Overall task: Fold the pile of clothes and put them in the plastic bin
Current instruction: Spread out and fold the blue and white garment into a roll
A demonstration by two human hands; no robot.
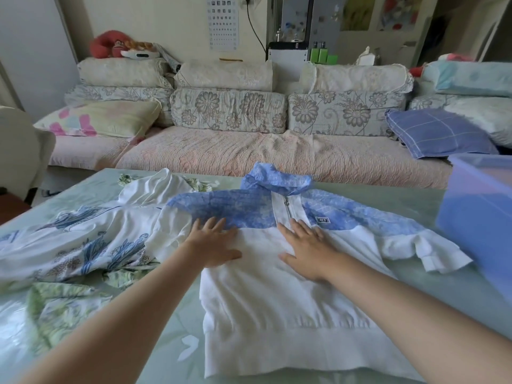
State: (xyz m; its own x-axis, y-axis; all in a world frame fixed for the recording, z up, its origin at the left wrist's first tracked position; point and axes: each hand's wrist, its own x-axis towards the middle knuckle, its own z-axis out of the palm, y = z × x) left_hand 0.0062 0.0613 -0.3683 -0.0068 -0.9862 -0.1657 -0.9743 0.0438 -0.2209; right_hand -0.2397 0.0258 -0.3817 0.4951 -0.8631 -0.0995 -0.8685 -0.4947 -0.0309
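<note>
Hooded jacket (277, 273), white with a blue yoke, is spread face up on the table (401, 200). Left hand (213, 245) and right hand (307, 248) are pressed flat, fingers straight, on its chest. Wrinkles are best smoothed outward before the sleeves are folded in.

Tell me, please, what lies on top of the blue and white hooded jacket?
The left hand and the right hand rest flat on the jacket, either side of the zip. Nothing else lies on it. The fabric under their palms is hidden.
</note>
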